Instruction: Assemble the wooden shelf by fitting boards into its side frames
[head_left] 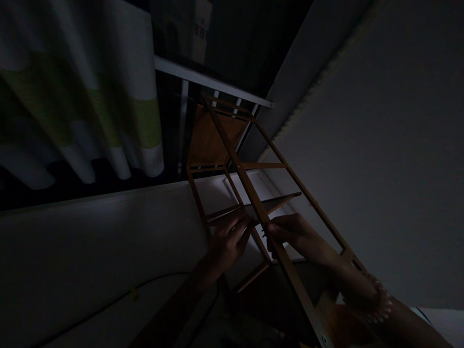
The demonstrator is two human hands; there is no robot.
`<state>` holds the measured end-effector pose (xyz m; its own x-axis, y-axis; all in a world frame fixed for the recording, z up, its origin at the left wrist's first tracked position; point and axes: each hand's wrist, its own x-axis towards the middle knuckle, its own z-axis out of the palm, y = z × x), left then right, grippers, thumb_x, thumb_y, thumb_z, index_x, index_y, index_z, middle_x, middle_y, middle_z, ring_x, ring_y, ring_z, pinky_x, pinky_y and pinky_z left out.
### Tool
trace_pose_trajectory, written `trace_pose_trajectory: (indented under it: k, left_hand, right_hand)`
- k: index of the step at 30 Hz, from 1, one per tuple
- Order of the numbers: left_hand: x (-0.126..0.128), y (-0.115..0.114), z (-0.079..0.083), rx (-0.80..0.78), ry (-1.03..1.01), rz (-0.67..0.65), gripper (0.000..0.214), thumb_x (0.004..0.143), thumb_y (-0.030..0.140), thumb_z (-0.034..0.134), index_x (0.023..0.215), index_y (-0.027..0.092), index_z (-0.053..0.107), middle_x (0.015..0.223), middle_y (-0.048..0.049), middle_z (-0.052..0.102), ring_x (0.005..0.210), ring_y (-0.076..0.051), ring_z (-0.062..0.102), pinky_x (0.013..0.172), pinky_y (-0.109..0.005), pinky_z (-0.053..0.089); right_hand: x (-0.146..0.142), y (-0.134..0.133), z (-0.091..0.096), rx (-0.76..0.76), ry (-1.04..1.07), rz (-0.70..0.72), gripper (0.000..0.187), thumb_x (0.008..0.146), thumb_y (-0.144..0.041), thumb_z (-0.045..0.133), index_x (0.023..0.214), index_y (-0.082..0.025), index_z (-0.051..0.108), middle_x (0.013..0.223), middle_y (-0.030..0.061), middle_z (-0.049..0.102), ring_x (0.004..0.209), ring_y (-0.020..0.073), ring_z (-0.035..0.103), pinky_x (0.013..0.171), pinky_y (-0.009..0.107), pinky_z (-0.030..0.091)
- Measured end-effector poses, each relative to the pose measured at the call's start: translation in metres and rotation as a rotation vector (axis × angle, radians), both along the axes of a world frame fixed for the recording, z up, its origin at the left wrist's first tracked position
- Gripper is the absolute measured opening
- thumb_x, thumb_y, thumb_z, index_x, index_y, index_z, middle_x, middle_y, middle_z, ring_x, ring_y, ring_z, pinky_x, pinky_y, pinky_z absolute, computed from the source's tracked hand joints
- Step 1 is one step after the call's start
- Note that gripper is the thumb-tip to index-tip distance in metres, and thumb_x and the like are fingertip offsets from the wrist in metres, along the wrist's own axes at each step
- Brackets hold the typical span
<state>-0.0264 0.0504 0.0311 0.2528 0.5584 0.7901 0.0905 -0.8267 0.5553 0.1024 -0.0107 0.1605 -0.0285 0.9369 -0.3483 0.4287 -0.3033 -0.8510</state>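
Note:
A tall wooden shelf frame (253,193), with brown posts and crossbars, slants through the middle of the dim head view. My right hand (299,237), a beaded bracelet (380,302) at its wrist, closes around the near post with the thumb on its face. Small dark bits stick out beside the post by these fingers; their kind is unclear. Just left of that post, my left hand (230,237) has its fingers bent together near the edge of a dark shelf board (277,203). Whatever lies between its fingertips is too dark to tell.
A white, grey and green curtain (145,116) hangs at the left beside a dark window with a white railing (213,82). A pale wall (391,159) rises close on the right. Along the lower left wall runs a black cable (155,278).

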Motion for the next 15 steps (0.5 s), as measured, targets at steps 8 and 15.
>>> trace_pose_trajectory:
  k: [8,15]
  left_hand:
    - [-0.001,0.003,-0.007,-0.019,0.048,-0.012,0.030,0.079,0.011,0.049,0.109,0.017,0.051,0.103,-0.0080,0.057,0.097,-0.017,0.055,0.081,-0.029,0.050]
    - [-0.001,0.014,-0.006,0.033,0.008,0.009,0.033,0.078,0.003,0.046,0.108,0.014,0.052,0.102,-0.0083,0.058,0.097,-0.015,0.054,0.083,-0.025,0.048]
  right_hand:
    - [0.001,-0.001,-0.002,0.040,-0.060,0.014,0.037,0.077,-0.046,0.052,0.061,-0.012,0.052,0.054,-0.0003,0.052,0.047,0.0072,0.046,0.046,0.021,0.036]
    - [0.001,-0.001,0.000,0.038,-0.069,0.049,0.037,0.079,-0.045,0.048,0.063,-0.012,0.053,0.056,0.0023,0.058,0.049,0.0100,0.052,0.048,0.022,0.039]
